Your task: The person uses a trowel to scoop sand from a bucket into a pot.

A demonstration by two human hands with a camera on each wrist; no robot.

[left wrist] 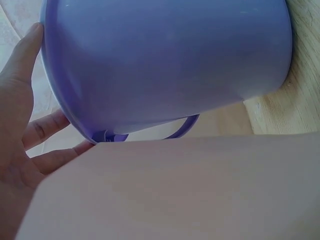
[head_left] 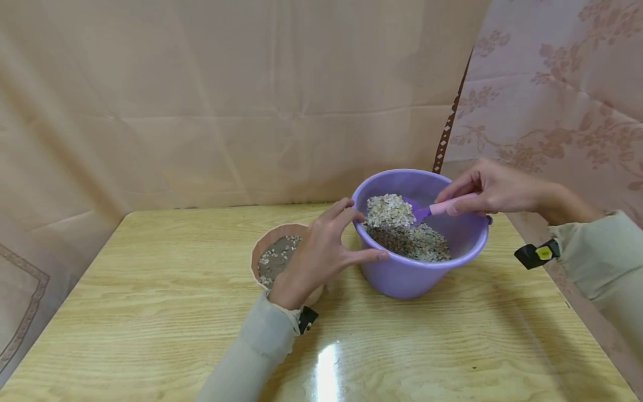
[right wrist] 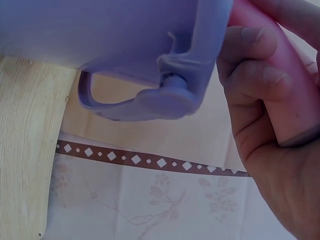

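**One scoop, one bucket, one pot**

The right hand (head_left: pixel 494 187) grips a single pink-handled scoop (head_left: pixel 431 209), its long axis running left-right, its heaped bowl pointing left above the grain in the purple bucket (head_left: pixel 402 273). The left hand (head_left: pixel 321 254), fingers straight, touches the bucket's rim. One pink pot (head_left: pixel 261 248) stands just beside it on the surface (head_left: pixel 150 312). Only the right wrist view shows the bucket's handle pivot (right wrist: pixel 167 97).

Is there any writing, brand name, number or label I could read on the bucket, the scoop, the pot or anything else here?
None can be read.
The purple bucket, the pink-handled scoop and the small pot are plain.
The yellow patch on the black wrist device is too small to tell.
The wall cloth bears only flowers and a diamond border.
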